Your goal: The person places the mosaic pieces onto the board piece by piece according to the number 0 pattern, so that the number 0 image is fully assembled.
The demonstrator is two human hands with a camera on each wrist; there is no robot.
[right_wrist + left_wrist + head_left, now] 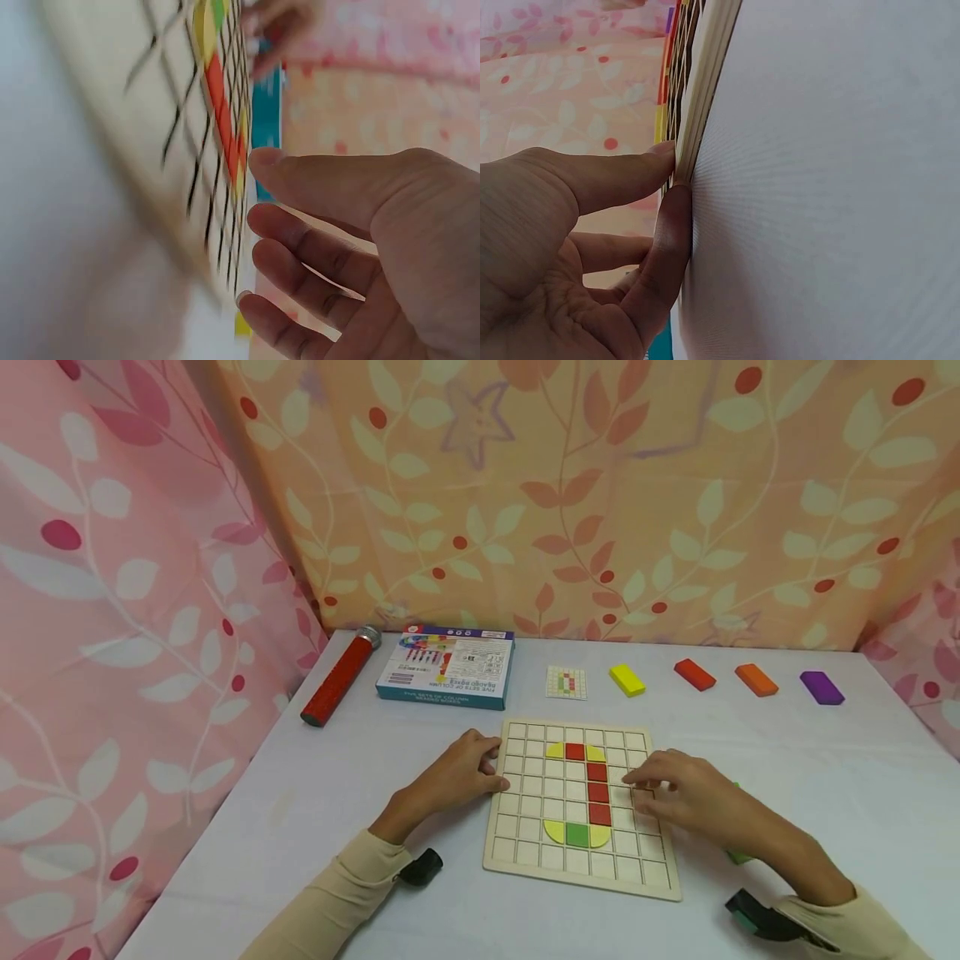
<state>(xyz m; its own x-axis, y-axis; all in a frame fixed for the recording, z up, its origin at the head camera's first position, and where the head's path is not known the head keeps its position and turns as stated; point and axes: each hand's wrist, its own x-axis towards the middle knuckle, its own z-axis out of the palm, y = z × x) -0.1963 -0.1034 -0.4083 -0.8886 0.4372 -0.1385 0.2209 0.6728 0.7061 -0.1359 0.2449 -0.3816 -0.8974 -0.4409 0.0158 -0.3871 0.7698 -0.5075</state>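
Observation:
A wooden grid board (517, 852) lies on the white table. Red squares (597, 792), rounded yellow pieces (554, 832) and one green square (577, 835) fill some of its cells, tracing a hooked shape. At the board's left edge, my left hand (455, 774) pinches the rim; the left wrist view shows the thumb on the top face and a finger (676, 217) against the side. My right hand (693, 793) hovers over the right part of the board, its fingers loosely bent with nothing between them.
Behind the board stand a pattern card (566, 682) and yellow (627, 680), red (695, 674), orange (756, 679) and purple (822, 687) blocks. A flat printed box (447, 668) and a red glittery tube (337, 681) lie back left. My right forearm partly hides a green block (738, 857).

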